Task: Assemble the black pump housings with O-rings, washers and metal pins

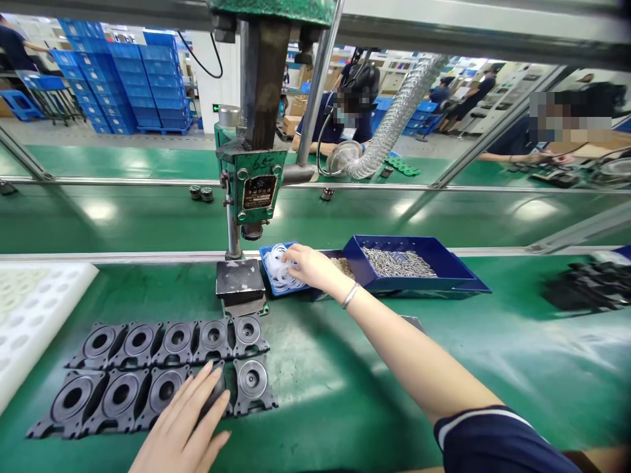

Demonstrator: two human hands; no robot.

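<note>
My left hand (pixel 190 420) hovers over or rests on the front row of round-centred black plastic parts (pixel 118 394), its fingers spread and covering part of that row. Whether it touches them I cannot tell. A second row of the same black parts (pixel 177 338) lies just behind. My right hand (pixel 310 266) reaches into a small blue tray (pixel 276 292) of thin white rings (pixel 280 266). Its thumb and fingers are curled in a pinch among the rings, seemingly on one of them; the exact grip is partly hidden.
A green press (pixel 261 184) stands above a black metal block (pixel 240 279). Right of the ring tray is a dark blue bin (pixel 428 253) of metal pins (pixel 397 263). A white foam tray (pixel 44 309) lies left, blurred black parts (pixel 586 282) right. Co-workers sit beyond the frame.
</note>
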